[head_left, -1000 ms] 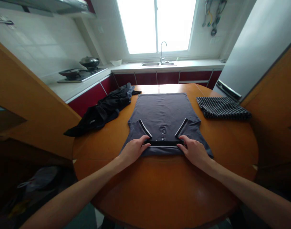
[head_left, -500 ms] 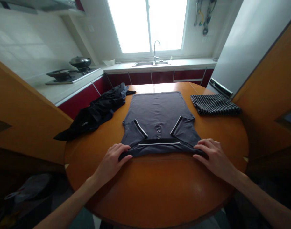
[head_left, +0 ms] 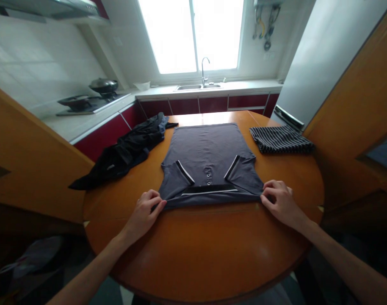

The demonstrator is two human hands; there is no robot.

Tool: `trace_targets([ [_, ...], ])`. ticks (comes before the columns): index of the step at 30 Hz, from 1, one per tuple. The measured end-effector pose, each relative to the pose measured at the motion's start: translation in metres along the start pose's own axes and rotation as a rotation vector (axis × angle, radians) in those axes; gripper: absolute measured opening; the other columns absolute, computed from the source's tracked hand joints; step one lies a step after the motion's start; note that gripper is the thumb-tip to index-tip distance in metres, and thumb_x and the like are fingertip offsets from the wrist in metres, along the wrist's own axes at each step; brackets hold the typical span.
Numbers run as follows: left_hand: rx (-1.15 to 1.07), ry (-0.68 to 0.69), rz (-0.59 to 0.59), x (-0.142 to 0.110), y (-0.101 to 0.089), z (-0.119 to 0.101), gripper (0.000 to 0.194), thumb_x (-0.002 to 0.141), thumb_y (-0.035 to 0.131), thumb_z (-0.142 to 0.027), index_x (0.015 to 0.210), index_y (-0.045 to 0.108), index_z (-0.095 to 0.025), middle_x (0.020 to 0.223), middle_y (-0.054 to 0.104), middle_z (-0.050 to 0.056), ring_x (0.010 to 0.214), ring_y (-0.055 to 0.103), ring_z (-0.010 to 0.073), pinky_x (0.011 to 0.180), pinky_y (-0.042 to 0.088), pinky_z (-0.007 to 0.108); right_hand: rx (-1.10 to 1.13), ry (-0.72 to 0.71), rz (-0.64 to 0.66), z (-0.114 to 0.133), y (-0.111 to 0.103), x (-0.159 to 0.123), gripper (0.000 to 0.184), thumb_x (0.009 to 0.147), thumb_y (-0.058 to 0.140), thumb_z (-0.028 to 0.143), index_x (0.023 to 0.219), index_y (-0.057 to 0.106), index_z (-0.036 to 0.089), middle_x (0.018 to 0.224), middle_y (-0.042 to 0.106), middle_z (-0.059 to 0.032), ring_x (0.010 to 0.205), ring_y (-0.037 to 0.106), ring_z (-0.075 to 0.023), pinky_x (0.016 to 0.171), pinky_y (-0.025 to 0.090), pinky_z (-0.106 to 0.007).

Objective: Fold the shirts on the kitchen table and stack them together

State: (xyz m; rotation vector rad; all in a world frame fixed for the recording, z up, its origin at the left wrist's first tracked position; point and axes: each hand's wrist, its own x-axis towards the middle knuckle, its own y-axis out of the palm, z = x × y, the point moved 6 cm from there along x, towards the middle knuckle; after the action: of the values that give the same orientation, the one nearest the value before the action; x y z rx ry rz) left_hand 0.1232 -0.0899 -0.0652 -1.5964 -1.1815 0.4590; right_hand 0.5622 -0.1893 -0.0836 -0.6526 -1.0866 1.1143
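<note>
Gray shirt lies between left hand and right hand, which pinch its 2 near corners.

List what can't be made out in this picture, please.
Head view:
Underside of the grey shirt: hidden against the table.
White mark on the dark clothes: too small to read.
Outdoors beyond the window: lost in glare.
Range hood: cut off by the top edge.
</note>
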Motion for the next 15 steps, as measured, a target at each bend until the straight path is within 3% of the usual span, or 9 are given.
trace_targets([
  [4, 0.088, 0.018, -0.016, 0.000, -0.005, -0.007, 0.032, 0.096, 0.053, -0.047, 0.084, 0.067, -0.021, 0.100, 0.063, 0.007, 0.098, 0.058, 0.0250, 0.092, 0.047, 0.041, -0.029, -0.031, -0.003, 0.008, -0.007, 0.004, 0.012, 0.087, 0.061, 0.031, 0.078, 0.067, 0.024, 0.105, 0.066, -0.0073, 0.105, 0.057, -0.0301, 0.092, 0.039, -0.051],
  [6, 0.120, 0.068, -0.052, 0.004, -0.010, -0.028, 0.028, 0.098, 0.052, -0.044, 0.107, 0.067, -0.022, 0.113, 0.063, 0.009, 0.108, 0.057, 0.0269, 0.099, 0.045, 0.044, 0.001, -0.095, -0.020, 0.028, -0.011, 0.011, 0.012, 0.090, 0.059, 0.031, 0.091, 0.069, 0.024, 0.112, 0.066, -0.0094, 0.110, 0.057, -0.0302, 0.095, 0.041, -0.051],
  [8, 0.113, 0.190, -0.022, 0.012, -0.006, -0.060, 0.037, 0.102, 0.047, -0.038, 0.134, 0.056, -0.021, 0.132, 0.059, 0.011, 0.123, 0.054, 0.0267, 0.108, 0.041, 0.044, 0.069, -0.221, -0.005, 0.060, -0.010, 0.021, 0.023, 0.095, 0.053, 0.030, 0.111, 0.068, 0.023, 0.126, 0.063, -0.0119, 0.121, 0.055, -0.0294, 0.103, 0.042, -0.049],
  [12, 0.094, 0.490, 0.194, 0.026, 0.032, -0.122, 0.057, 0.105, 0.040, -0.037, 0.157, 0.029, -0.016, 0.161, 0.035, 0.012, 0.150, 0.030, 0.0245, 0.122, 0.026, 0.041, 0.128, -0.512, 0.151, 0.125, 0.021, 0.032, 0.054, 0.100, 0.045, 0.029, 0.152, 0.040, 0.017, 0.158, 0.041, -0.0134, 0.147, 0.034, -0.0267, 0.119, 0.032, -0.047],
  [15, 0.111, 0.547, 0.293, 0.032, 0.062, -0.134, 0.071, 0.104, 0.042, -0.047, 0.161, 0.017, -0.014, 0.165, 0.025, 0.015, 0.154, 0.019, 0.0264, 0.125, 0.019, 0.045, 0.081, -0.564, 0.252, 0.138, 0.050, 0.030, 0.070, 0.100, 0.048, 0.037, 0.160, 0.023, 0.013, 0.163, 0.032, -0.0159, 0.152, 0.025, -0.0275, 0.122, 0.027, -0.051],
])
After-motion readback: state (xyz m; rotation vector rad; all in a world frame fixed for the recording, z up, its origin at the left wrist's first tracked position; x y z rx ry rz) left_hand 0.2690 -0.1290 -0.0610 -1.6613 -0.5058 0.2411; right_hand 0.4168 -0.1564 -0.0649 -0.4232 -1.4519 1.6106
